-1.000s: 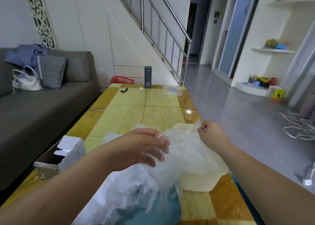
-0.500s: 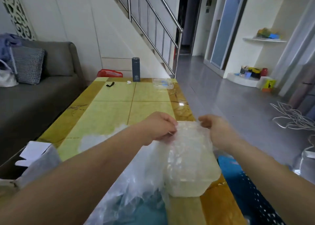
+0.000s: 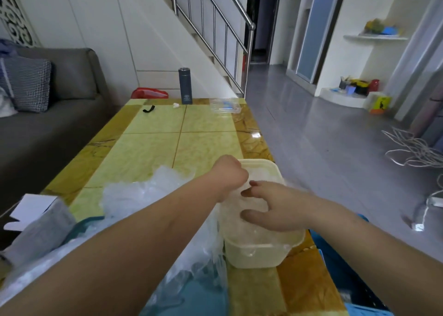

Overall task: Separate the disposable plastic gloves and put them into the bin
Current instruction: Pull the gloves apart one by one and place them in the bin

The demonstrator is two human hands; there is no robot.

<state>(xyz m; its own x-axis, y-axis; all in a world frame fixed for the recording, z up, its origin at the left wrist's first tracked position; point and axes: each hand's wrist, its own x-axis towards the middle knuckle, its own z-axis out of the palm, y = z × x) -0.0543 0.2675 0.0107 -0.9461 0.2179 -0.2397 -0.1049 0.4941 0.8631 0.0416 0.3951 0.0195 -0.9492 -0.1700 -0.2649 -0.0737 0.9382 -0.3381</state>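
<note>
A cream plastic bin [image 3: 261, 252] stands near the table's right edge. My left hand [image 3: 227, 174] is curled into a fist over the bin's far side and grips a clear plastic glove [image 3: 236, 216] that hangs down into the bin. My right hand [image 3: 273, 206] hovers over the bin with fingers spread, its fingertips touching the glove. To the left of the bin, partly hidden under my left forearm, lies a crumpled pile of clear gloves [image 3: 141, 192].
The yellow tiled table [image 3: 148, 152] carries a dark flask [image 3: 185, 85], a clear container [image 3: 225, 104] and a black clip [image 3: 148, 109] at its far end. An open cardboard box [image 3: 36, 219] sits at the left edge. Left is a grey sofa [image 3: 48, 133]; white cables [image 3: 417, 148] lie on the floor to the right.
Both hands have come down from holding the glove stretched above the bin. My left hand now pushes it into the bin and my right hand has let go and spread its fingers.
</note>
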